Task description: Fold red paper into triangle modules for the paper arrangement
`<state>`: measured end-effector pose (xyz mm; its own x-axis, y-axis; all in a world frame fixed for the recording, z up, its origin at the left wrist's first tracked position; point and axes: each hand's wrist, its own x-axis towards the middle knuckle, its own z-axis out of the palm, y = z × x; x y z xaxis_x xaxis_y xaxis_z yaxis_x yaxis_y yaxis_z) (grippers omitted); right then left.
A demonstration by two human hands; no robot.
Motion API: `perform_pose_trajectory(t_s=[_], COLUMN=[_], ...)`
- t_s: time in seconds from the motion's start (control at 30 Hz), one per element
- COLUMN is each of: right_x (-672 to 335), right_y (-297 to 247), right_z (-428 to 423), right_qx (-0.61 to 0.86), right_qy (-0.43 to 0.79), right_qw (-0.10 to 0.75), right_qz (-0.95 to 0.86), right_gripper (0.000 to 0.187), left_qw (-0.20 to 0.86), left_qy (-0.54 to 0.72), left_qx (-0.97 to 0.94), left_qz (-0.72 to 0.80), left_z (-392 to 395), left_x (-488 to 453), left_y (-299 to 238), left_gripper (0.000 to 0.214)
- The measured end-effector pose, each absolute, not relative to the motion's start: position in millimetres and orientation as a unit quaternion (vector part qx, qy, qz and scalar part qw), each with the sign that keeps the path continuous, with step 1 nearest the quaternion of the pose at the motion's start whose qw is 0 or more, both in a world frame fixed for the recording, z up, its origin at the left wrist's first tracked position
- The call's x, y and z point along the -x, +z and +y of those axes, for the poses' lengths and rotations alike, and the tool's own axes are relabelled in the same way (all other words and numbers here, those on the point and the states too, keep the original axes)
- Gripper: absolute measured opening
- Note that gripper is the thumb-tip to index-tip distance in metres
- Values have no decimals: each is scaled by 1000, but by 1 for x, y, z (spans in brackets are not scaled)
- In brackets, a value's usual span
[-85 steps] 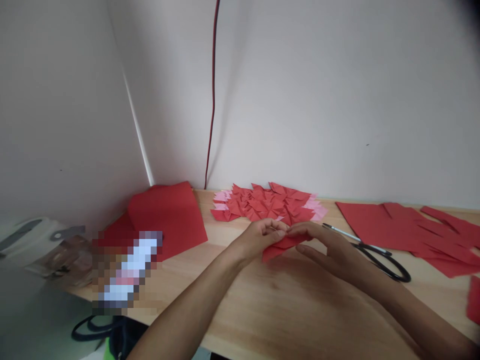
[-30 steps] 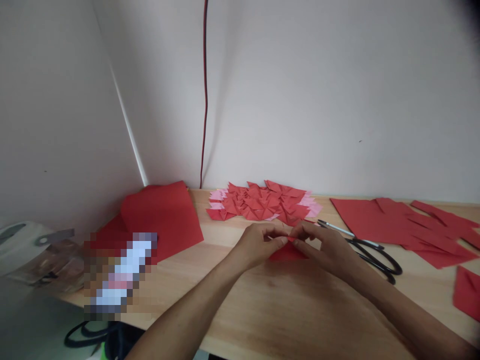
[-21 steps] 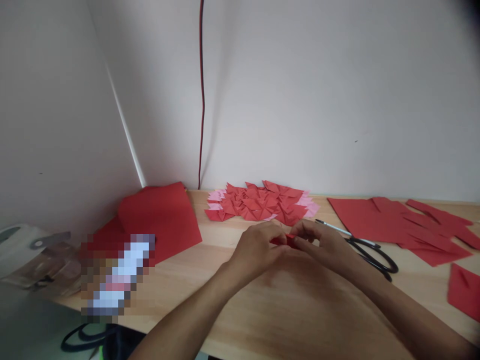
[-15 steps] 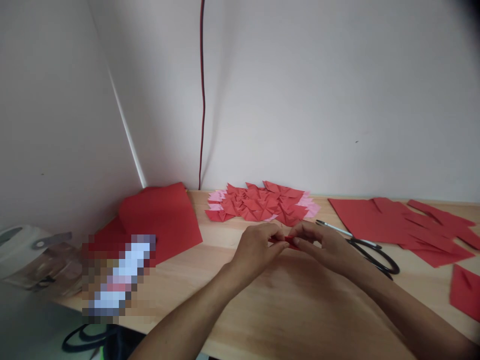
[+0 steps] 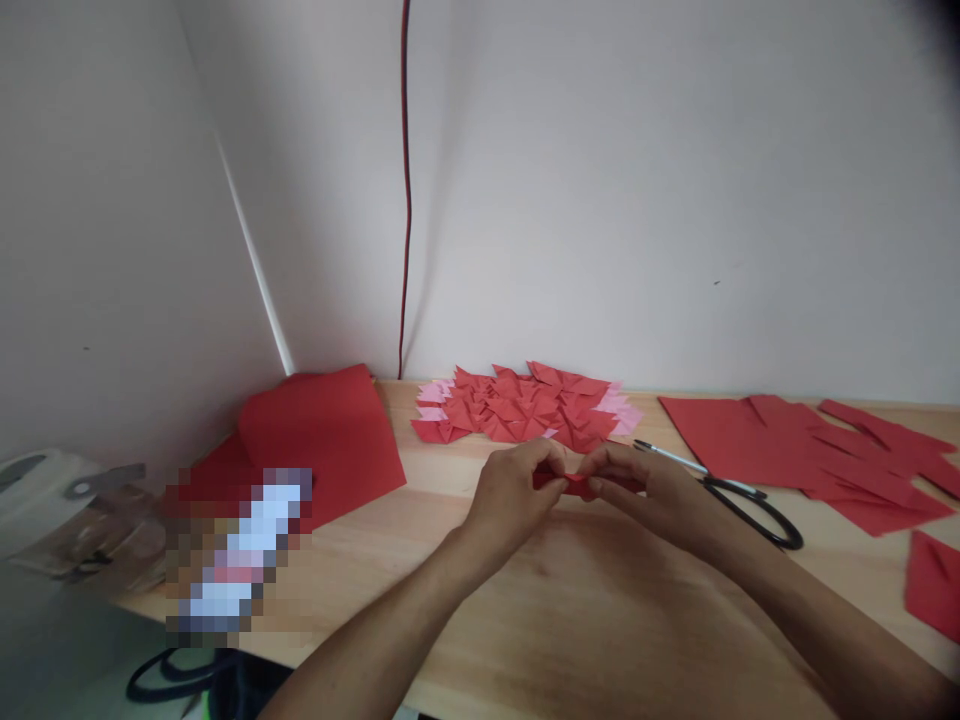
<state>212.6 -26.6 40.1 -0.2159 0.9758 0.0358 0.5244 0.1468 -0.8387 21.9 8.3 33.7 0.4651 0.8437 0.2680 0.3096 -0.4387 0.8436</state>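
Note:
A small folded piece of red paper is pinched between both my hands just above the wooden table. My left hand grips its left end with curled fingers. Its right end is held by my right hand, fingers closed on it. Most of the piece is hidden by my fingers. Behind my hands, by the wall, lies a pile of folded red and pink paper pieces.
Black-handled scissors lie right of my right hand. Cut red sheets and strips spread over the right of the table, and a large red sheet lies at the left. A red-black cable hangs down the wall.
The flat red triangle on the table was lifted and folded narrower between my fingers. Both hands stayed in nearly the same place.

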Motion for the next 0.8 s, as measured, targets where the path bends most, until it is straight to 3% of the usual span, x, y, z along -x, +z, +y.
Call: perform_pose_trajectory(t_s=[0.5, 0.67, 0.8], right_x=[-221, -221, -220], right_y=[31, 35, 34], right_z=[-22, -19, -18], right_qx=[532, 537, 541], right_qy=[419, 360, 333], right_qw=[268, 238, 219], right_qz=[-685, -725, -740], right_gripper=[22, 36, 37], left_qw=[505, 413, 364], left_qy=[255, 236, 226], left_qx=[-752, -797, -826], left_qz=[338, 372, 367], left_z=[17, 12, 8], left_x=[-13, -15, -19], left_y=[33, 34, 32], left_gripper=[16, 19, 22])
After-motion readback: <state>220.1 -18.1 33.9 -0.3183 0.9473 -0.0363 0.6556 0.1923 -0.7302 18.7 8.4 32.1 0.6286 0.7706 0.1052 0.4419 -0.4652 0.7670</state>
